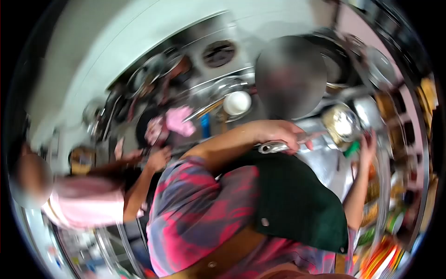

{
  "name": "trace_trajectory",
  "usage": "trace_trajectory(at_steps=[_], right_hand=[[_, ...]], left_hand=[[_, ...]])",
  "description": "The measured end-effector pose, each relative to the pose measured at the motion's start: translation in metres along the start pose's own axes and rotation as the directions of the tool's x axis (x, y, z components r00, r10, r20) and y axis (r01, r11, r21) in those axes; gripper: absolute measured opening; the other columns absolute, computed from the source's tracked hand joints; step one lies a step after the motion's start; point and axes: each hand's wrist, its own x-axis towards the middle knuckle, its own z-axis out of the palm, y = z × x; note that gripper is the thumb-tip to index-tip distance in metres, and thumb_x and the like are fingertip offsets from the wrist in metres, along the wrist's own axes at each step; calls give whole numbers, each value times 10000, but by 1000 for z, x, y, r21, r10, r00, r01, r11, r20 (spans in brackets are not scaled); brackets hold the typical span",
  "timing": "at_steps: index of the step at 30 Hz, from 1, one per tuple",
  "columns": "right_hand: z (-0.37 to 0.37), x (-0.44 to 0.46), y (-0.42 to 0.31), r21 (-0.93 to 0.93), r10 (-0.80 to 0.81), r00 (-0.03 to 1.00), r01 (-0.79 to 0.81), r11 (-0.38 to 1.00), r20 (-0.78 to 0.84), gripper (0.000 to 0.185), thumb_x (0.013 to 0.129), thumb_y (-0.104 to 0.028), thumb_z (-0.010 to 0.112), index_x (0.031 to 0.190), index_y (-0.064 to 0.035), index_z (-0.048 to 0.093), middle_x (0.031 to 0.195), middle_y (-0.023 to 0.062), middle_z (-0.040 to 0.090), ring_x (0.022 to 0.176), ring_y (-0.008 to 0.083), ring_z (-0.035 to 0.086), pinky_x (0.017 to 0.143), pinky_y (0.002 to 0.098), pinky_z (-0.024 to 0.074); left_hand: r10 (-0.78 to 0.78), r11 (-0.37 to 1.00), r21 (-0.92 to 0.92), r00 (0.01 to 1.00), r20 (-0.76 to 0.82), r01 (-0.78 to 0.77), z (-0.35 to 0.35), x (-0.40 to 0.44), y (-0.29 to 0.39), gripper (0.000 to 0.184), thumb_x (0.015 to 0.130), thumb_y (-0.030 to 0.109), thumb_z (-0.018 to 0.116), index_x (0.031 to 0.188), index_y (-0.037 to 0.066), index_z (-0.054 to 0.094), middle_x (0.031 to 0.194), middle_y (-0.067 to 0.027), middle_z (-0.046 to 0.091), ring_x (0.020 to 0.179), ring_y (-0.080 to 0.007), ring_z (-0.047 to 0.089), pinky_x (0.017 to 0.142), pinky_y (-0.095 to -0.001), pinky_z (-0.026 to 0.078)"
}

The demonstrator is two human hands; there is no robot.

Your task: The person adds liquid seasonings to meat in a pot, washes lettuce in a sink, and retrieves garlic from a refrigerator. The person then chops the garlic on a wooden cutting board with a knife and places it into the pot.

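Note:
My left hand (283, 135) is closed around a metal-handled utensil (274, 147), whose handle end sticks out below the palm. Its far part, reaching right, is blurred. At the right, my right hand (368, 145) has its fingers extended and apart, beside a green item (352, 149). Just above and left of that hand stands a clear container (341, 122) with pale yellowish contents and a shiny top. A metal bowl (368, 113) is behind it. Whether my right fingers touch the container cannot be made out.
A co-worker in a pink shirt (88, 202) stands left, hands near a dark pan (147, 128) and pink cloth (180, 121). Centrally are a white bowl (237, 102) and a stove burner (219, 53). A large wok (332, 63) sits upper right, with shelves (395, 123) beyond.

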Motion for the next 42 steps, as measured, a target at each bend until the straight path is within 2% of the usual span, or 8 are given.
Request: trace_trajectory(at_steps=[5, 11, 22, 27, 30, 32, 37, 42], right_hand=[[92, 26, 14, 116, -226, 958, 248, 962, -176, 505, 833, -25, 507, 1296, -116, 328, 901, 61, 546, 781, 116, 519, 698, 225, 427], [91, 1, -41, 95, -272, 924, 307, 947, -270, 368, 856, -28, 466, 1219, -22, 402, 908, 78, 556, 835, 130, 517, 745, 245, 421], [142, -40, -163, 100, -551, 778, 601, 793, -302, 275, 867, -76, 486, 1128, 13, 475, 1015, 108, 579, 864, 126, 530, 753, 232, 422], [208, -71, -195, 198, -569, 801, 598, 776, -188, 226, 863, -62, 485, 1075, 11, 512, 1034, 101, 567, 887, 135, 531, 773, 230, 424], [252, -88, -205, 236, -572, 819, 563, 792, -31, 204, 850, 0, 468, 1045, 26, 520, 1013, 116, 562, 927, 156, 527, 819, 253, 409], [282, -112, -229, 111, -707, 702, 698, 707, 91, 178, 846, -8, 485, 1017, 18, 526, 1007, 94, 552, 902, 148, 519, 799, 233, 411], [333, -166, -255, 68, -709, 629, 731, 679, 317, 149, 825, 35, 477, 960, 28, 539, 1010, 124, 530, 954, 200, 498, 842, 275, 383], [368, -204, -264, 58, -717, 595, 753, 655, 363, 110, 804, 1, 520, 902, 12, 569, 947, 125, 565, 888, 216, 531, 798, 293, 412]], left_hand=[[110, 978, 195, 978, -176, -75, -16, -132, 18, 472, 671, 84, 586, 1120, -11, 477, 601, 1, 476, 514, -68, 448, 462, -200, 347], [222, 975, 85, 903, -368, -205, 28, -224, -14, 536, 637, 77, 588, 1127, -68, 429, 555, 3, 442, 451, -53, 411, 404, -175, 292], [701, 418, 60, 280, -657, -907, 27, -375, -87, 587, 726, 49, 524, 1224, -93, 248, 634, -113, 474, 425, -126, 428, 320, -223, 324], [204, 885, 308, -303, -931, -348, -45, -435, -131, 463, 680, 104, 557, 1106, -37, 446, 710, -73, 545, 496, -124, 474, 447, -249, 398], [220, 974, 187, -365, -905, 126, -120, -472, -182, 482, 655, 117, 574, 1095, -31, 444, 831, -141, 590, 630, -241, 570, 607, -336, 466], [320, 890, 22, -590, -741, 455, -159, -481, -208, 541, 666, 170, 554, 1143, -28, 393, 982, -224, 572, 874, -345, 572, 790, -387, 440], [144, 897, -114, -525, -839, 428, -140, -473, -182, 701, 709, 265, 522, 1266, -43, 230, 1061, -267, 526, 1003, -376, 510, 882, -391, 390], [347, 904, 184, -410, -844, 386, -154, -478, -204, 780, 715, 330, 586, 1322, 18, 210, 1096, -246, 499, 1032, -358, 487, 896, -363, 376]])
